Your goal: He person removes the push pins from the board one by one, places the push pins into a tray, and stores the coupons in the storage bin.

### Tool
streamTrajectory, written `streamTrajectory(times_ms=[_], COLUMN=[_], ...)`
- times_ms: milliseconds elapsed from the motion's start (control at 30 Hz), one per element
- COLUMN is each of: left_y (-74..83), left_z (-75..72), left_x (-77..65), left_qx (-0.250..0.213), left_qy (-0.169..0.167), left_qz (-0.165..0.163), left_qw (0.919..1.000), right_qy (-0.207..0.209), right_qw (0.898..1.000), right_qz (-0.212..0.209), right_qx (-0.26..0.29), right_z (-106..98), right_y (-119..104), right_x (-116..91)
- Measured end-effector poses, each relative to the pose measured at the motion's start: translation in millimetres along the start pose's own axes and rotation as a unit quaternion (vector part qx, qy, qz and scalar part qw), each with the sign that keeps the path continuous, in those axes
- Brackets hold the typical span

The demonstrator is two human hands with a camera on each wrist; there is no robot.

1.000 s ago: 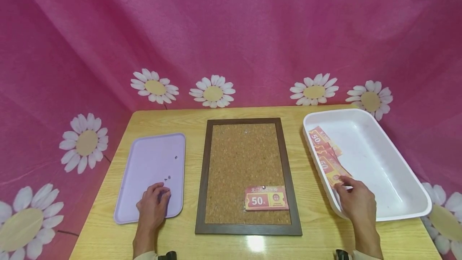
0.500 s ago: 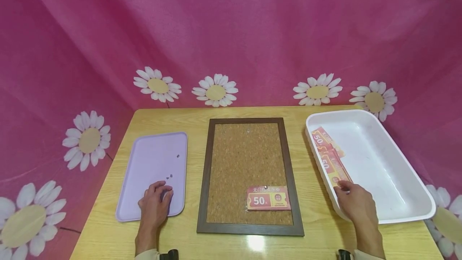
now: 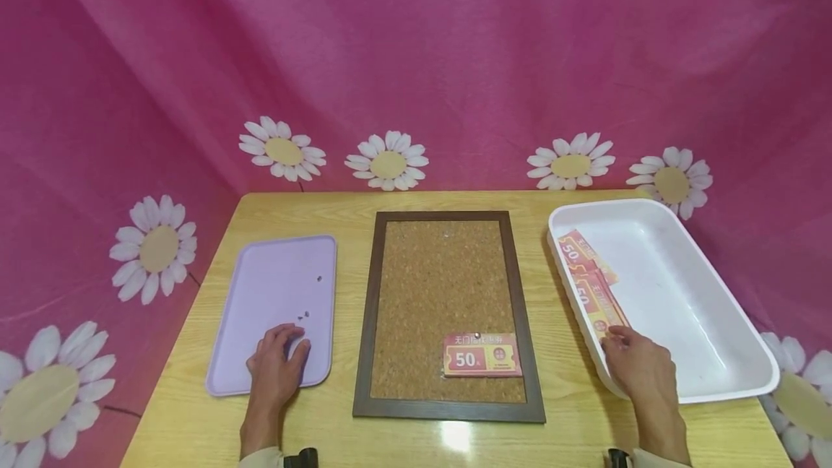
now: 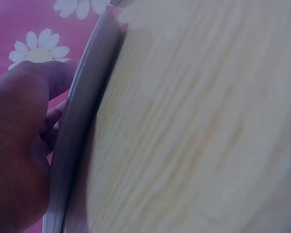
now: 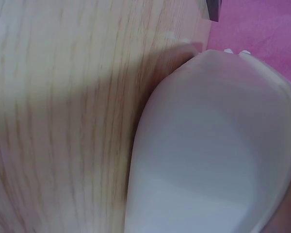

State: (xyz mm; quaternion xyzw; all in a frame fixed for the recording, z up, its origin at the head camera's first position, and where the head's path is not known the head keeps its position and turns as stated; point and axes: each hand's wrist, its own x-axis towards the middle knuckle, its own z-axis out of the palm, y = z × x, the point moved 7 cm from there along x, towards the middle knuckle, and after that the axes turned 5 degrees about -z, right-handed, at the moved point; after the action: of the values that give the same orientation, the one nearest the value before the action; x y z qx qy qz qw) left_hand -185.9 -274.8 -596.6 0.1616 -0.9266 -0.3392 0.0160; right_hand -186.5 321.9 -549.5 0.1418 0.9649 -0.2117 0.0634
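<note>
My left hand (image 3: 276, 360) is over the near end of the lilac tray (image 3: 260, 266), fingers loosely bent and thumb apart from them. I see nothing between them. Just beyond its fingertips lie small dark pins (image 3: 307, 314), too small to make out well; another sits farther up the tray. At the left side of the white tub (image 3: 682, 287), my right hand (image 3: 643, 367) pinches the near end of a red and yellow 50 coupon (image 3: 596, 302). More coupons (image 3: 581, 255) lie overlapped beneath and beyond it. The right wrist view shows mainly the tub's outer wall (image 5: 199, 145).
Between the hands lies a brown-framed cork board (image 3: 448, 280). A coupon (image 3: 482, 356) is pinned at its lower right by a round-headed pin (image 3: 477, 336). Everything stands on a wooden table (image 3: 448, 201), with a pink daisy-print cloth (image 3: 416, 71) behind and at the sides.
The fanned coupons under my right fingers have drawn closer together, and the right hand has shifted slightly. My left hand keeps nearly the same place and pose. The whole head view has shifted a little.
</note>
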Motion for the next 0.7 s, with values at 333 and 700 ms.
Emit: streamTrajectory(times_ms=[333,700], left_y=[2.8,12.8], left_z=[-4.7,-14.0], left_x=[-2.5,-8.3], left_qx=[-0.014,-0.011], left_qy=[0.006,0.016], left_qz=[0.004,0.04], left_qw=[0.9999,0.999], right_qy=[-0.017,0.102], right_qw=[0.998,0.994], right_qz=[0.05,-0.042], right_qx=[-0.024,-0.017], right_z=[-5.8,-16.0], right_y=[4.7,-6.5], right_x=[-2.9,-13.1])
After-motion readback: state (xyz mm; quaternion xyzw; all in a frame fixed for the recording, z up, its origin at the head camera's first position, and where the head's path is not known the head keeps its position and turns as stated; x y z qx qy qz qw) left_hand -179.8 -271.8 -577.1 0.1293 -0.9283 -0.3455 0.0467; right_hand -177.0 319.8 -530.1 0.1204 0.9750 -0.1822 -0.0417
